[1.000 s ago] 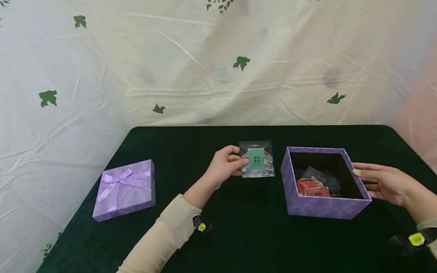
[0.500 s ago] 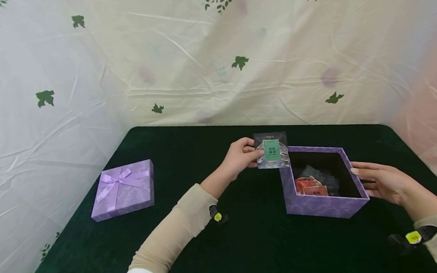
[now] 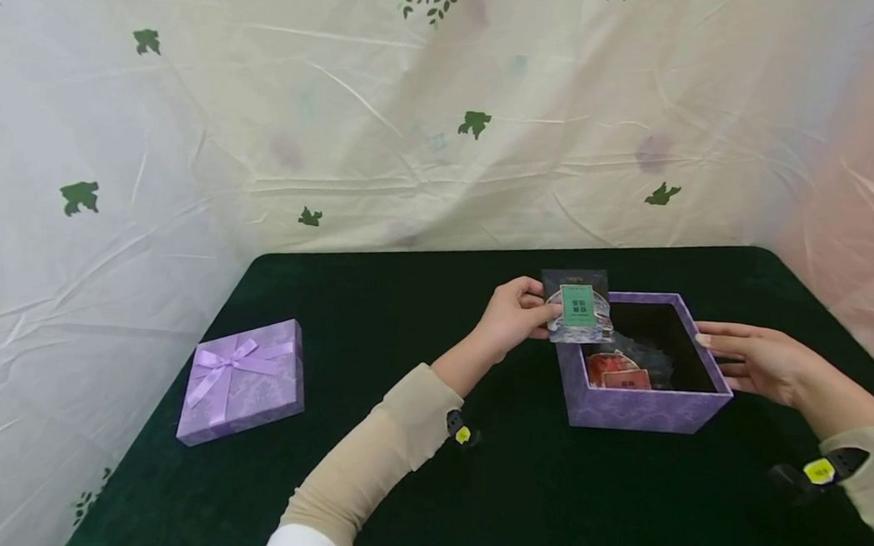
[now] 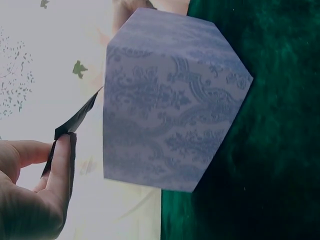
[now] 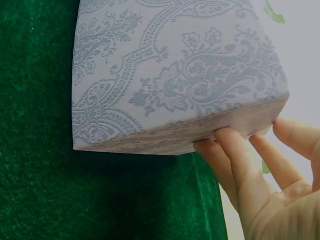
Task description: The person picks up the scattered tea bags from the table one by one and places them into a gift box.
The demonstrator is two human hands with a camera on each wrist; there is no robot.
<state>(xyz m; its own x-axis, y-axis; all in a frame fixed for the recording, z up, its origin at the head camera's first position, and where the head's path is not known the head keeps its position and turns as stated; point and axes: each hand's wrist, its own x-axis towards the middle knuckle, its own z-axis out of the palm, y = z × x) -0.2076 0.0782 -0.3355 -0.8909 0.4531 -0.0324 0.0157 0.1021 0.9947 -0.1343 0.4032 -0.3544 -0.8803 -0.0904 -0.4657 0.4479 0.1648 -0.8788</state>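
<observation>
My left hand [image 3: 517,320] pinches a small flat packet [image 3: 577,308] with a green label and a dark top, thumb in front and fingers behind. The packet is raised over the left rim of a purple patterned box [image 3: 639,411]. In the left wrist view the packet [image 4: 80,117] appears edge-on beside the box wall [image 4: 165,110]. Inside the box lie a red packet [image 3: 622,374] and dark clear wrapping [image 3: 645,357]. My right hand [image 3: 770,360] rests against the box's right side; the right wrist view shows its fairly straight fingers [image 5: 237,155] touching the wall.
At the left of the dark green tabletop [image 3: 499,494] lies a purple box lid [image 3: 242,382] with a ribbon bow. A pale cloth [image 3: 385,136] with leaf prints hangs behind the table. A small device with a yellow tag sits on each wrist.
My left hand has carried the packet rightward from beside the box to over its left rim. My right hand stays against the box, which has not visibly moved on the table.
</observation>
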